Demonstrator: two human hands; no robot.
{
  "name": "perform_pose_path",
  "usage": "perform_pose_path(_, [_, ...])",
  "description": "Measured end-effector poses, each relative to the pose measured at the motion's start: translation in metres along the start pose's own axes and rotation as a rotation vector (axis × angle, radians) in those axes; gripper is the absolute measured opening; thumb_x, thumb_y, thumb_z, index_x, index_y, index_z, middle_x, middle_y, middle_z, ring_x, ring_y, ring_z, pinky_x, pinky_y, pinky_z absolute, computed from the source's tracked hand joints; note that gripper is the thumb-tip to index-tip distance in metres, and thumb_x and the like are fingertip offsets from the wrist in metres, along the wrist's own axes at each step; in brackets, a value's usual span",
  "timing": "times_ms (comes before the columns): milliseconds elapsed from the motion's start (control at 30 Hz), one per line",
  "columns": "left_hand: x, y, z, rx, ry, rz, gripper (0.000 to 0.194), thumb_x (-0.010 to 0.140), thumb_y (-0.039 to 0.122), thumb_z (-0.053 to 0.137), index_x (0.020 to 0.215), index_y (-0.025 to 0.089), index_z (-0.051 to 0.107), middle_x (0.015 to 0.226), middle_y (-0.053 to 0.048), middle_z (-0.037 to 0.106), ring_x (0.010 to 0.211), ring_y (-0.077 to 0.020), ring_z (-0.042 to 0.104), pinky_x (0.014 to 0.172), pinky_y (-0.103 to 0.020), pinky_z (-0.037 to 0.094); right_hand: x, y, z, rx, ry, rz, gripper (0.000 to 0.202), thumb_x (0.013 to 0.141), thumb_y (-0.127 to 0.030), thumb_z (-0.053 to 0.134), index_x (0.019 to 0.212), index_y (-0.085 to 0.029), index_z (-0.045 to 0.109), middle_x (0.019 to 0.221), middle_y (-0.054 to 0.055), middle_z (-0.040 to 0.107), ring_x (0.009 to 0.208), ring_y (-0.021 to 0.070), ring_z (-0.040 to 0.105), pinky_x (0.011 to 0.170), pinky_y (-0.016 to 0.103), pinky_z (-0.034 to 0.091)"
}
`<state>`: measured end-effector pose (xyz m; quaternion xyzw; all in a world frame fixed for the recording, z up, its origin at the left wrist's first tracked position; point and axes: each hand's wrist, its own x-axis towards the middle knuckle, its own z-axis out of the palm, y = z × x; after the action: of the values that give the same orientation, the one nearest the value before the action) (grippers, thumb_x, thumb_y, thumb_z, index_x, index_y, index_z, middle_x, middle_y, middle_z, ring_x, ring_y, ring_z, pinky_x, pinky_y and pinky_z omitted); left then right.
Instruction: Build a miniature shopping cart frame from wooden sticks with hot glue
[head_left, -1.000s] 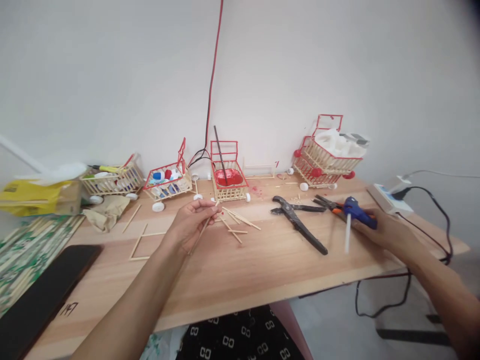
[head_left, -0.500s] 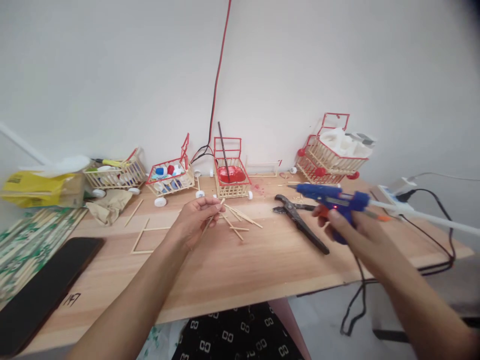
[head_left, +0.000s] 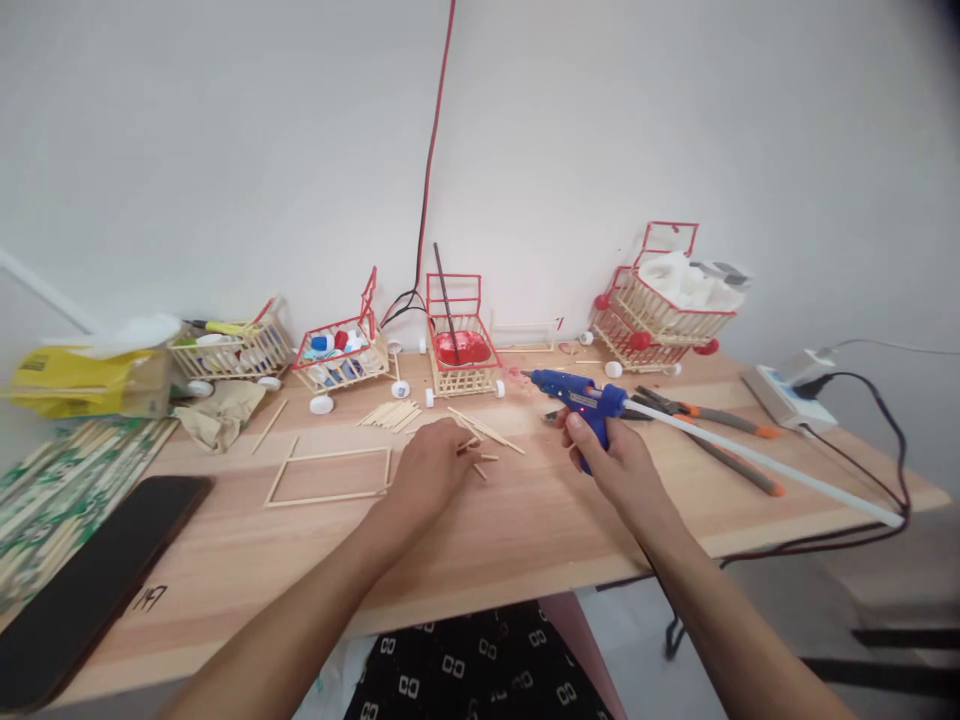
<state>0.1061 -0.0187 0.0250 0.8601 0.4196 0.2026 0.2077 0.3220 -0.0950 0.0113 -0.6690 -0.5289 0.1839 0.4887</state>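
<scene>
Phone [head_left: 97, 590]: nearest me, flat on the tabletop [head_left: 517, 550], 8 o'clock from the centre of my feed.
Frame [head_left: 326, 498]: a thin wooden rectangle, also at 8 o'clock, between phone and left grip [head_left: 429, 468].
Left grip: 7 o'clock, my fingers bunched at the loose sticks [head_left: 496, 436]; from here I cannot tell whether they pinch one.
Right grip [head_left: 611, 455]: 4 o'clock, clamped round the handle of the glue gun [head_left: 562, 384].
Glue gun: 3 o'clock, held above the tabletop, nozzle pointing toward 10, white glue stick [head_left: 757, 458] trailing toward 4.
Pliers [head_left: 720, 413]: 3 o'clock, beyond the glue stick.
Carts [head_left: 465, 382]: in a row along the wall [head_left: 262, 150], 9 to 2 o'clock.
</scene>
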Motion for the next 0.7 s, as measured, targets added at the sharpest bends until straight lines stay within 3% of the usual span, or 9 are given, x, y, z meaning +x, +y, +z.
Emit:
perform_pose_path(233, [0.004,0.000,0.020,0.287,-0.042,0.063,0.018,0.086,0.018,0.049,0.071,0.017,0.060,0.081,-0.008,0.061,0.076,-0.0216,0.055,0.064,-0.031,0.034,-0.010,0.000,0.002,0.046,-0.010,-0.005,0.055,0.083,-0.064,0.047,0.094,-0.014,0.063,0.081,0.010,0.065,0.067,0.0187,0.057,0.057,0.028,0.045])
perform_pose_path(433, [0.009,-0.003,0.022,0.281,-0.029,0.063,0.017,0.084,0.014,0.047,0.071,0.018,0.056,0.081,-0.007,0.058,0.073,-0.0198,0.053,0.063,-0.031,0.031,-0.017,0.000,0.000,0.107,-0.013,0.039,0.052,0.083,-0.063,0.048,0.097,-0.014,0.062,0.081,0.009,0.064,0.067,0.0181,0.056,0.057,0.028,0.045])
perform_pose_path(567, [0.011,-0.001,0.002,-0.064,0.115,0.025,0.010,0.081,0.017,0.055,0.071,0.019,0.056,0.076,-0.003,0.058,0.073,-0.0179,0.051,0.063,-0.028,0.033,-0.021,-0.005,-0.002,0.177,-0.030,0.091,0.047,0.084,-0.059,0.052,0.099,-0.014,0.060,0.079,0.006,0.061,0.063,0.0156,0.053,0.056,0.027,0.043])
perform_pose_path(633, [0.011,-0.002,-0.012,-0.414,0.149,-0.070,0.011,0.079,0.023,0.061,0.069,0.018,0.057,0.066,0.000,0.054,0.060,-0.0135,0.045,0.055,-0.025,0.032,-0.024,-0.010,-0.003,0.209,-0.048,0.124,0.044,0.084,-0.057,0.053,0.096,-0.015,0.059,0.073,0.004,0.058,0.059,0.0145,0.051,0.054,0.026,0.041])
perform_pose_path(700, [0.010,-0.004,-0.023,-0.865,0.078,-0.194,0.019,0.077,0.032,0.066,0.071,0.017,0.057,0.056,0.005,0.043,0.046,-0.0075,0.031,0.044,-0.021,0.022,-0.030,-0.016,-0.002,0.245,-0.077,0.141,0.041,0.084,-0.056,0.054,0.094,-0.016,0.059,0.067,0.002,0.055,0.056,0.0136,0.048,0.052,0.026,0.040])
